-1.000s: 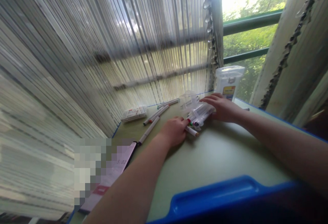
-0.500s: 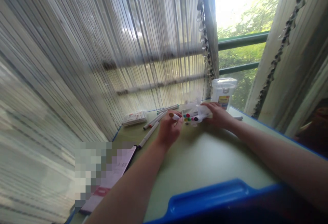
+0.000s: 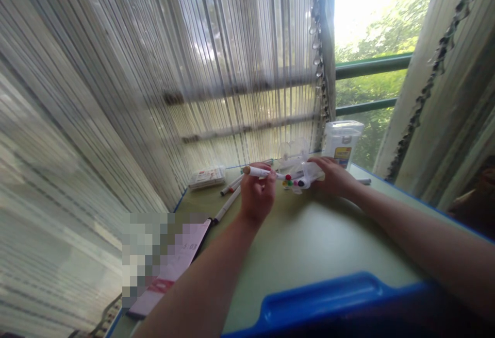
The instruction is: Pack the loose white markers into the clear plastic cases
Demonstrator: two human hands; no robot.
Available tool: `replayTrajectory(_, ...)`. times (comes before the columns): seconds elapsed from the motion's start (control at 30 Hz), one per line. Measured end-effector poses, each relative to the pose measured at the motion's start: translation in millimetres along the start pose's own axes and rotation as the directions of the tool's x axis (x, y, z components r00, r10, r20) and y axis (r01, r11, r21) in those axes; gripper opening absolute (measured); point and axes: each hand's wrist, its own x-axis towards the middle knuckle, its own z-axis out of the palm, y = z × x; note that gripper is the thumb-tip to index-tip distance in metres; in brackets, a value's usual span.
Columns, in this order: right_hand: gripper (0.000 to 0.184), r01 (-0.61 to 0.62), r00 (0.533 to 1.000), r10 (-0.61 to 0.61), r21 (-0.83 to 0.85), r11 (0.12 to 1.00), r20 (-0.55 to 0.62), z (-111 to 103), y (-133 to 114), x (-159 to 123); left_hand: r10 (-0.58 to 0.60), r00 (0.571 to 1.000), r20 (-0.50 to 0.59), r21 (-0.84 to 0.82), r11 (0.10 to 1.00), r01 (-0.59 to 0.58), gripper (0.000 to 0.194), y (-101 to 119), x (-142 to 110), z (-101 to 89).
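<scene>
A white marker with a tan end is pinched in my left hand. It lies nearly level, its tan end to the left and the other end near the open mouth of a clear plastic case. Inside the case lie several markers, their red, green, yellow, pink and dark ends facing left. My right hand is closed around the right side of this case, which rests on the table. Its clear lid stands raised behind it.
More markers lie on the pale green table, left of my left hand. A flat white pack sits at the back left, and a clear upright box at the back right. A phone lies front left; a blue tray edge is nearest me.
The marker in my left hand has tilted up to nearly level, showing more of its white barrel. My right hand keeps its hold on the case. The whole view has shifted slightly.
</scene>
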Motion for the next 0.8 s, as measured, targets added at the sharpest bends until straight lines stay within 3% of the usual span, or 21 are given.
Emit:
replayTrajectory(0.23, 0.059, 0.05, 0.999, -0.05, -0.008, 0.999, 0.014, -2.9, -5.4, 1.4, 0.178, 0.979, 0.102, 0.074, 0.98, -0.186, 0.006, 5.9, -5.2, 5.6)
replayTrajectory(0.33, 0.059, 0.061, 0.998, -0.061, -0.012, 0.998, 0.021, -4.0, -6.6, 1.8, 0.224, 0.97, 0.095, 0.091, 0.968, -0.232, 0.005, 1.6, -4.3, 4.3)
replayTrajectory(0.57, 0.059, 0.052, 0.998, -0.052, -0.007, 0.999, 0.02, -3.2, -2.9, 0.9, 0.107, 0.986, 0.126, 0.142, 0.982, -0.124, 0.009, -4.2, -2.1, -1.5)
replayTrajectory(0.8, 0.06, 0.078, 0.997, -0.078, -0.009, 0.997, 0.018, -1.9, -1.8, 0.3, -0.018, 0.982, 0.191, 0.052, 0.999, 0.008, 0.012, -2.3, -1.7, 1.9)
